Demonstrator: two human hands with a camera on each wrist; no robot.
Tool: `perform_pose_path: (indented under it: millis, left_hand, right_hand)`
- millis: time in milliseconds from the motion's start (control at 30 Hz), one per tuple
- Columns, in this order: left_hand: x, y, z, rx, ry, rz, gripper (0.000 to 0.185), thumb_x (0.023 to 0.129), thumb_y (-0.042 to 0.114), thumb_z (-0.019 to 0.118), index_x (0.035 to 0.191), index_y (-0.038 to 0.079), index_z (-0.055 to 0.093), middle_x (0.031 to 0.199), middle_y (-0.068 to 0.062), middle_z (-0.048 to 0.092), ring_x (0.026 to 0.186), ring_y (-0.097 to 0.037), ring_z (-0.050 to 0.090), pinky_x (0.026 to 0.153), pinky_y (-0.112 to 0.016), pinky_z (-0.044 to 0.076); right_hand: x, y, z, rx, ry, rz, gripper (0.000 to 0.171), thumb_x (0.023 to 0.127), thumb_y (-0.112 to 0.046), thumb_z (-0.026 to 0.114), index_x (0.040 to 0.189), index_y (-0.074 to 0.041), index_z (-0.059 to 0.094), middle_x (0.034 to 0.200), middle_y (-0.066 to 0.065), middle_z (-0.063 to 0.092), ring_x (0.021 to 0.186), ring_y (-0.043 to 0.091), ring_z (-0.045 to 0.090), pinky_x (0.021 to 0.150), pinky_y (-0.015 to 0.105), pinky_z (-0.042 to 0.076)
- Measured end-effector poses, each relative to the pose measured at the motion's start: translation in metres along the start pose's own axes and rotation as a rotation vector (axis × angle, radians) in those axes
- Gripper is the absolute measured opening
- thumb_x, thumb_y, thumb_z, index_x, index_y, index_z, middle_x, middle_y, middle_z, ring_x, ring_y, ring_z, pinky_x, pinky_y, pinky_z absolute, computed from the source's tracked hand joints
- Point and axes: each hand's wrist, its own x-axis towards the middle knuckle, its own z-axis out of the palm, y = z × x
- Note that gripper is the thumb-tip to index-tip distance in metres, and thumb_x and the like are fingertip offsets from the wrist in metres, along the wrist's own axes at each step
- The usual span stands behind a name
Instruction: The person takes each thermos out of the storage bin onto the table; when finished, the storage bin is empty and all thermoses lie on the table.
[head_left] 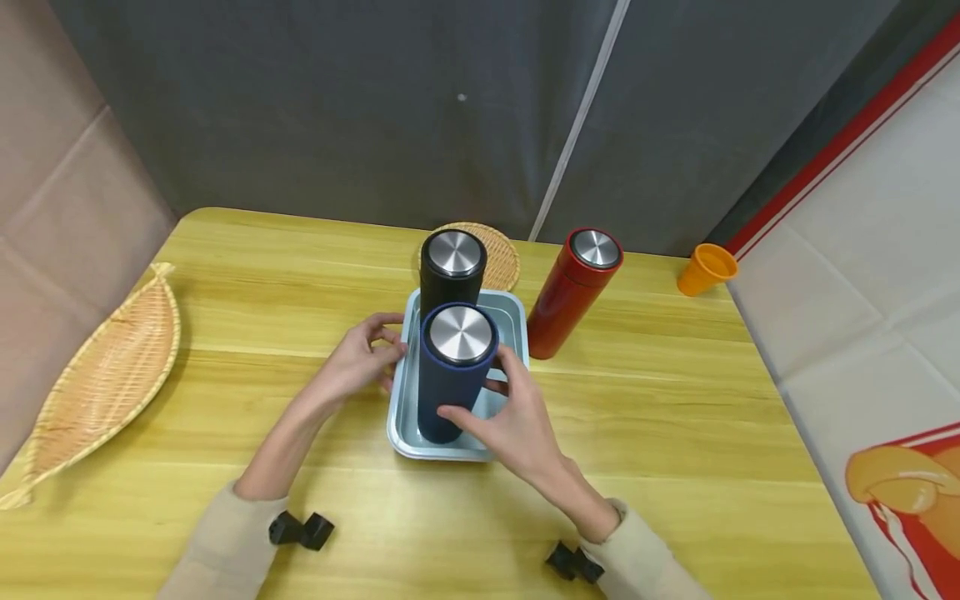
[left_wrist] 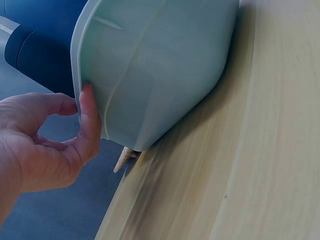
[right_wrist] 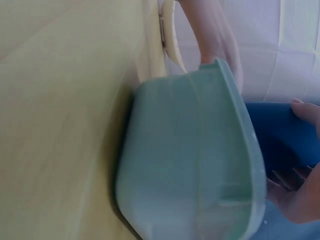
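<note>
A pale blue tray (head_left: 401, 417) lies on the wooden table (head_left: 675, 433) and serves as the reference for all positions. Two flasks stand upright inside it: a dark blue flask (head_left: 448, 392) at the end nearer the person, and a black flask (head_left: 448, 279) directly behind it at the far end — both with steel lids. The right hand (head_left: 517, 417) grips the dark blue flask, its fingers curled round the body from the tray's right side, the thumb across the front. The left hand (head_left: 358, 360) rests at the tray's left rim with fingers loosely bent; the left wrist view shows its thumb (left_wrist: 90, 120) pressed against the outer wall of the tray (left_wrist: 160, 65), and no enclosed grasp is seen. A red flask (head_left: 572, 293) stands upright on the table just right of the tray, apart from it. A round woven mat (head_left: 501, 254) lies behind the tray's far end. An orange cup (head_left: 705, 268) sits well to the right — at the table's far edge. A leaf-shaped woven basket (head_left: 105, 375) lies well to the left.
</note>
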Motion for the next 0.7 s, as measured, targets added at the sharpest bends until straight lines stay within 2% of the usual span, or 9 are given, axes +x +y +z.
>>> perform_pose_path:
  millis: [200,367,533,700]
  left_hand:
    - [0.0,0.0,0.001,-0.006,0.004,0.002,0.055,0.093,0.002,0.057,0.143,-0.002,0.034,0.107,-0.022,0.05,0.066,-0.023,0.059,0.054,-0.044,0.059]
    - [0.0,0.0,0.003,0.003,0.003,0.003,0.055,0.093,0.002,0.057,0.143,-0.002,0.034,0.107,-0.023,0.05,0.064,-0.024,0.059,0.055,-0.048,0.059]
    - [0.0,-0.001,0.003,0.008,0.005,-0.008,0.055,0.094,0.004,0.057,0.143,-0.001,0.034,0.108,-0.023,0.05,0.065,-0.024,0.06,0.057,-0.049,0.059]
    - [-0.001,0.0,0.001,0.021,0.013,-0.016,0.055,0.094,0.005,0.058,0.143,0.0,0.034,0.109,-0.023,0.05,0.066,-0.025,0.06,0.055,-0.044,0.059]
  right_hand:
    - [0.002,-0.007,-0.013,0.018,0.027,-0.003,0.074,0.069,-0.012,0.089,0.131,-0.009,0.05,0.124,0.002,0.057,0.111,0.017,0.056,0.082,0.031,0.058]
    - [0.001,-0.013,-0.026,0.022,0.054,-0.047,0.075,0.068,-0.008,0.088,0.132,-0.008,0.051,0.125,0.003,0.058,0.11,0.018,0.055,0.08,0.034,0.059]
    - [0.001,-0.023,-0.041,0.016,0.103,-0.089,0.076,0.066,-0.002,0.088,0.132,-0.006,0.052,0.122,0.005,0.06,0.105,0.019,0.058,0.078,0.033,0.059]
    - [0.005,-0.035,-0.059,0.035,0.149,-0.154,0.071,0.067,-0.009,0.089,0.13,-0.004,0.055,0.118,0.007,0.063,0.103,0.022,0.06,0.076,0.028,0.059]
